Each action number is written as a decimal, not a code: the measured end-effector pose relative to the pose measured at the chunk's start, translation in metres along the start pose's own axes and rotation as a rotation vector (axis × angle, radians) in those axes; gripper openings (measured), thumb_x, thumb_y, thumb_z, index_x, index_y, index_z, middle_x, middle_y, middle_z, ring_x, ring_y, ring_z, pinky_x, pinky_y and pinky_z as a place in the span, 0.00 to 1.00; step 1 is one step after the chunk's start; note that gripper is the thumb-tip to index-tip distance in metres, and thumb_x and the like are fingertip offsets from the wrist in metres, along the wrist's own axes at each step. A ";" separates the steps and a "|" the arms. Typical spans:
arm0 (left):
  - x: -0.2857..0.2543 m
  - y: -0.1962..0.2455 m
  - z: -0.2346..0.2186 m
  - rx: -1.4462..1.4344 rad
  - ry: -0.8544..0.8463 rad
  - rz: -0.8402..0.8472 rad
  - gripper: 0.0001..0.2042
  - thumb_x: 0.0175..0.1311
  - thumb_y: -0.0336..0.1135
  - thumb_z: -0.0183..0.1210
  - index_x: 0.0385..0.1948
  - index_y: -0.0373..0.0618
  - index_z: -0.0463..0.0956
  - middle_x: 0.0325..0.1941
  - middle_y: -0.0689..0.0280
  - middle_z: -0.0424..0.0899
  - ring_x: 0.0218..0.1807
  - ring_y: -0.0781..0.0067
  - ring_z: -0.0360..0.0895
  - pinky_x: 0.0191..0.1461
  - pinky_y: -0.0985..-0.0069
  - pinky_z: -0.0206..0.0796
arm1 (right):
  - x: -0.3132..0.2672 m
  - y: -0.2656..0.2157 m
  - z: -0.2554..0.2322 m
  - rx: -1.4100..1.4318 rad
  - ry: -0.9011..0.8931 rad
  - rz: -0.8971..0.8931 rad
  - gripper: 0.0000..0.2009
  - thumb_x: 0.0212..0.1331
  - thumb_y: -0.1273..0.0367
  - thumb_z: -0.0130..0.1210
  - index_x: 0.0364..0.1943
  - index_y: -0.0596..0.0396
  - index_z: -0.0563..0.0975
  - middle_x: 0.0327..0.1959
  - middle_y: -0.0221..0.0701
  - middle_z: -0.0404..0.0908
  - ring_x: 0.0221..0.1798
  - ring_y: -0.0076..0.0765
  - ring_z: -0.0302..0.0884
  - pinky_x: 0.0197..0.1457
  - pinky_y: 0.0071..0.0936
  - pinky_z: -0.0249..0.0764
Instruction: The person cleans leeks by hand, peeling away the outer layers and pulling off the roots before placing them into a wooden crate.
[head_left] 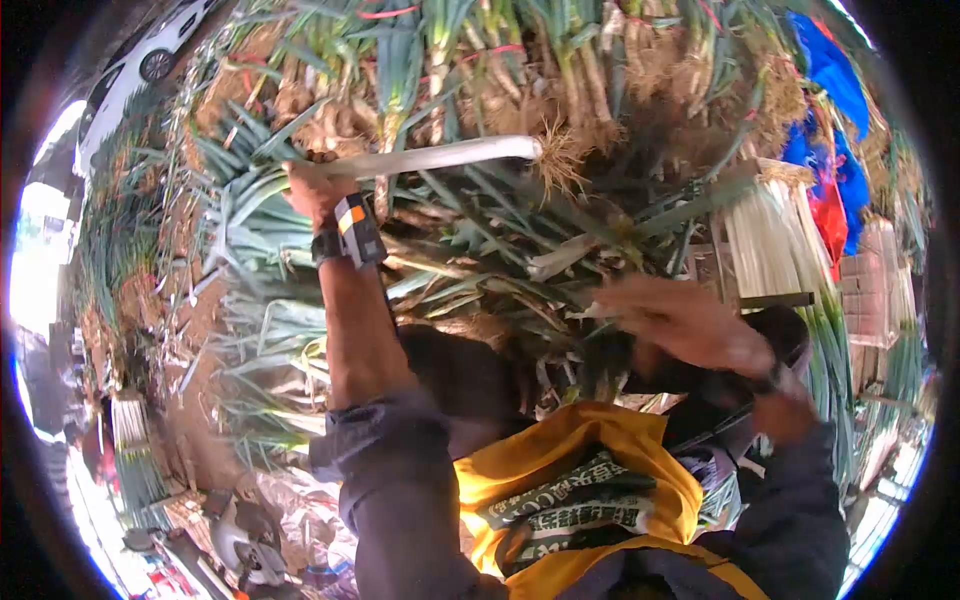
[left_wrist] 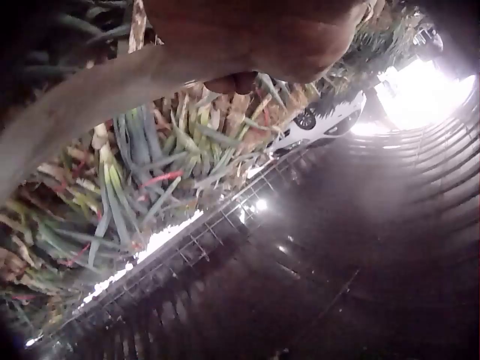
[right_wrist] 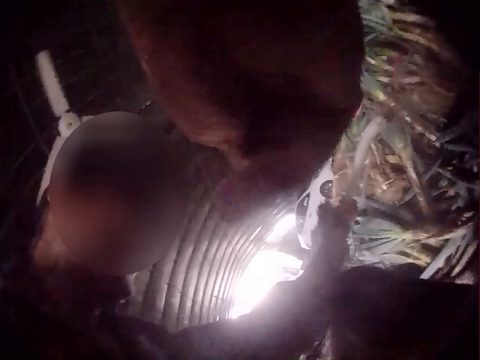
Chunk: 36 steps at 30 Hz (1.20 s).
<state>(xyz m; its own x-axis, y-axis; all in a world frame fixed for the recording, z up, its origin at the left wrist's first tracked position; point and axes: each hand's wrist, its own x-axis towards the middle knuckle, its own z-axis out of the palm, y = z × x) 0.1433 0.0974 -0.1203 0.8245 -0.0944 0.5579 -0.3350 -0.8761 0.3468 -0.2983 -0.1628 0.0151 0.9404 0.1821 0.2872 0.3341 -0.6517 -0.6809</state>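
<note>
Currently gripping a white-stalked leek (head_left: 450, 156) with the left hand (head_left: 318, 190) above piled leeks (head_left: 500, 205); extending the right hand (head_left: 685, 315), blurred, well apart; wearing a yellow apron (head_left: 570, 430) with lettering mostly too blurred to read.

Beyond the fingers of the left hand (left_wrist: 262, 37), glare burns white beside the car (left_wrist: 330, 124) (blown out); blur softens the right hand (head_left: 690, 320); the right wrist view is dim; fisheye bends the head view.

Left hand (head_left: 318, 190) forward, right hand (head_left: 690, 318) blurred
</note>
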 end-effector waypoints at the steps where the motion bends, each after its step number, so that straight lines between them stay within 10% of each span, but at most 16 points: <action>1: 0.000 0.021 -0.011 -0.023 0.075 0.015 0.19 0.51 0.42 0.66 0.41 0.39 0.75 0.36 0.56 0.85 0.37 0.54 0.83 0.44 0.65 0.74 | -0.006 0.023 0.026 -0.488 -0.140 0.057 0.13 0.69 0.69 0.52 0.53 0.57 0.79 0.53 0.42 0.81 0.46 0.40 0.86 0.39 0.35 0.84; 2: 0.009 0.028 0.003 -0.949 0.043 -0.269 0.17 0.57 0.42 0.63 0.42 0.40 0.74 0.36 0.59 0.83 0.37 0.58 0.82 0.45 0.66 0.73 | -0.009 0.037 0.041 -0.973 -0.290 0.117 0.14 0.67 0.68 0.54 0.53 0.54 0.79 0.56 0.40 0.79 0.47 0.42 0.85 0.41 0.36 0.84; 4: 0.017 0.059 -0.004 -1.892 0.001 -0.609 0.16 0.68 0.48 0.55 0.42 0.43 0.72 0.34 0.63 0.77 0.35 0.63 0.75 0.43 0.67 0.71 | 0.020 0.021 0.035 -0.436 -0.175 0.125 0.16 0.62 0.67 0.59 0.53 0.52 0.78 0.52 0.36 0.79 0.45 0.43 0.84 0.43 0.38 0.83; 7: 0.014 0.113 -0.059 -1.986 -0.082 -0.685 0.19 0.74 0.54 0.50 0.44 0.44 0.71 0.36 0.62 0.74 0.34 0.67 0.71 0.41 0.69 0.70 | 0.071 0.017 0.035 -0.336 0.432 -0.045 0.17 0.60 0.66 0.62 0.53 0.52 0.77 0.48 0.35 0.79 0.42 0.45 0.83 0.43 0.40 0.82; 21: 0.002 0.160 -0.087 -2.158 -0.383 -0.510 0.18 0.70 0.46 0.63 0.46 0.39 0.74 0.37 0.63 0.76 0.39 0.67 0.74 0.48 0.70 0.74 | 0.139 0.069 0.047 -0.309 0.336 0.181 0.09 0.58 0.64 0.63 0.35 0.52 0.76 0.30 0.39 0.77 0.34 0.54 0.79 0.36 0.47 0.76; 36: -0.011 0.172 -0.082 -2.097 -0.294 -0.550 0.13 0.67 0.36 0.66 0.45 0.42 0.74 0.36 0.67 0.76 0.35 0.73 0.74 0.41 0.74 0.76 | 0.139 0.080 0.056 -0.399 0.343 -0.189 0.15 0.50 0.68 0.64 0.42 0.54 0.77 0.33 0.38 0.78 0.32 0.48 0.81 0.32 0.43 0.77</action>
<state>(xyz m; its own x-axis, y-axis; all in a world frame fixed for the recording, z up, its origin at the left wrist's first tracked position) 0.0392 -0.0141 -0.0052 0.9427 -0.3126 0.1165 0.1888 0.7879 0.5861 -0.1371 -0.1486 -0.0375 0.7698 0.1167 0.6275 0.3827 -0.8712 -0.3074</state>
